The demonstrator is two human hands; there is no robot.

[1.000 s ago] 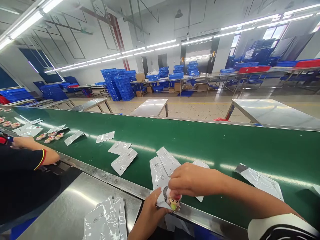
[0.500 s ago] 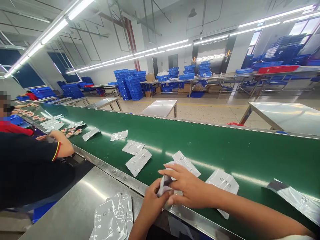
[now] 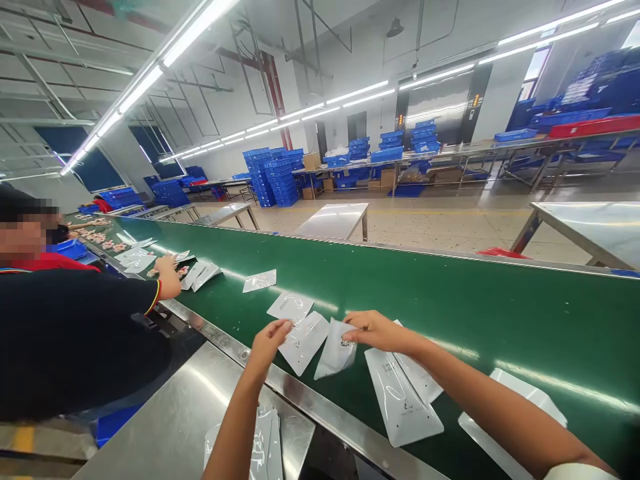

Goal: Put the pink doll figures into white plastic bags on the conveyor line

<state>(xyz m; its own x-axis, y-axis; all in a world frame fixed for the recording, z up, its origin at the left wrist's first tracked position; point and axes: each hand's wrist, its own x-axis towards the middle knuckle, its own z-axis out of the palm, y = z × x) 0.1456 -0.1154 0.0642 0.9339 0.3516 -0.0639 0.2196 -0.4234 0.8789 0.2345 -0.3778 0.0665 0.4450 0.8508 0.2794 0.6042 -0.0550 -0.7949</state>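
My right hand [image 3: 377, 331], over the green conveyor belt [image 3: 480, 300], pinches the upper edge of a pale grey plastic pouch [image 3: 336, 352], which hangs tilted. My left hand [image 3: 270, 339] is closed, thumb against fingers, by the corner of a flat pouch [image 3: 306, 341]; whether anything sits between its fingertips is hidden. Another pouch [image 3: 291, 305] lies just behind that one. Under and beside my right forearm rest more pouches, among them a large one [image 3: 403, 400] and one [image 3: 510, 420] partly covered by the arm.
A stack of pouches [image 3: 267, 443] lies on the metal table [image 3: 165, 413] at my side. To the left, a co-worker's hand [image 3: 167, 275] reaches over small figures and pouches on the belt. A metal rail [image 3: 320, 407] edges the belt.
My hands, together around a bent pouch before, have moved apart; the right one now holds a pouch farther over the belt. The co-worker's arm has stretched out over the belt.
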